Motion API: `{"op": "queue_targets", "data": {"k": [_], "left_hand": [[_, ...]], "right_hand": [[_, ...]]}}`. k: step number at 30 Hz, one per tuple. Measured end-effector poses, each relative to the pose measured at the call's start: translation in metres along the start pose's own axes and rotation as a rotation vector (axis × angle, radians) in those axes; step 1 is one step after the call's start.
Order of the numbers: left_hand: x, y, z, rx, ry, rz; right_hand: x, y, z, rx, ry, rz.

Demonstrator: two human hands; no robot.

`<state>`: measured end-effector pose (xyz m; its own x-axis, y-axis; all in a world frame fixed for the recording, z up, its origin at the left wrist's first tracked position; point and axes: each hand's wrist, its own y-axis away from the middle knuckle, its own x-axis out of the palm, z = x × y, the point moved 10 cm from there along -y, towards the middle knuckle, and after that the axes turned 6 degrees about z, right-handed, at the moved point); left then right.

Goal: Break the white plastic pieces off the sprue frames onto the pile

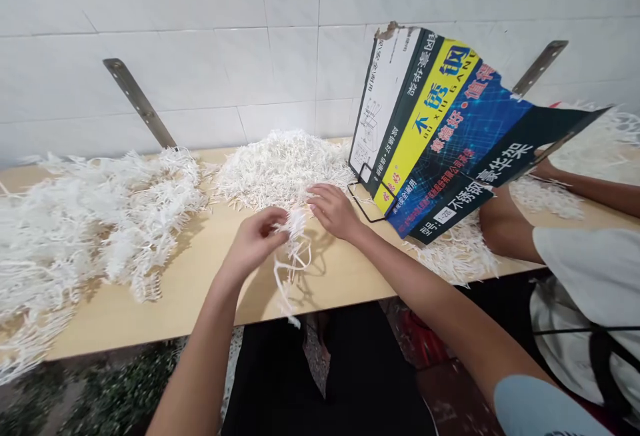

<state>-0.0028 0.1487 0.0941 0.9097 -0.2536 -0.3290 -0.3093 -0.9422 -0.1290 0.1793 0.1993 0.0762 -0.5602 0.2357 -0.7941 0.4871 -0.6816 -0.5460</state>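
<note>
Left grip (255, 239) pinched on a tangled white strip (294, 253), right grip (333, 213) half-open, touching its top.

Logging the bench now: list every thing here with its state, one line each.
left hand: shut on white strip, pinching its top.
right hand: fingers bent at the strip's top; grip unclear.
white strip: held, dangling past the table edge.
loose pile: heaped on the table.
tangled heap: spread at left, spilling over the edge.
printed cardboard: propped tilted, top corner torn.
</note>
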Motion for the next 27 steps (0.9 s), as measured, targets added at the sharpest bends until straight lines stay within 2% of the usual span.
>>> {"op": "queue_targets", "data": {"k": [2, 3, 5, 6, 8, 10, 14, 18, 23, 27], "left_hand": [[0.031, -0.050, 0.008, -0.040, 0.075, 0.333], [0.045, -0.066, 0.013, -0.069, 0.098, 0.487], [0.059, -0.089, 0.022, -0.089, 0.119, 0.618], [0.064, -0.095, 0.026, -0.089, 0.131, 0.642], [0.070, -0.102, 0.034, -0.075, 0.163, 0.635], [0.076, -0.102, 0.041, -0.060, 0.189, 0.618], [0.082, -0.097, 0.045, -0.032, 0.189, 0.598], [0.071, -0.101, 0.041, -0.014, 0.092, 0.524], [0.043, -0.102, 0.034, -0.057, 0.116, 0.418], [0.042, -0.095, 0.025, -0.055, 0.165, 0.465]], "right_hand": [[-0.017, 0.010, -0.010, 0.077, -0.168, -0.134], [-0.020, 0.014, -0.018, 0.132, -0.281, -0.161], [-0.014, 0.020, -0.033, 0.244, -0.528, -0.146], [-0.008, 0.022, -0.038, 0.291, -0.643, -0.123], [0.003, 0.025, -0.041, 0.347, -0.816, -0.085], [0.009, 0.025, -0.035, 0.346, -0.914, -0.054], [0.010, 0.017, -0.012, 0.295, -0.900, 0.031], [0.015, 0.013, -0.011, 0.339, -0.864, 0.127], [0.034, 0.018, -0.022, 0.430, -1.094, 0.259], [0.036, 0.019, -0.030, 0.493, -1.296, 0.204]]}}
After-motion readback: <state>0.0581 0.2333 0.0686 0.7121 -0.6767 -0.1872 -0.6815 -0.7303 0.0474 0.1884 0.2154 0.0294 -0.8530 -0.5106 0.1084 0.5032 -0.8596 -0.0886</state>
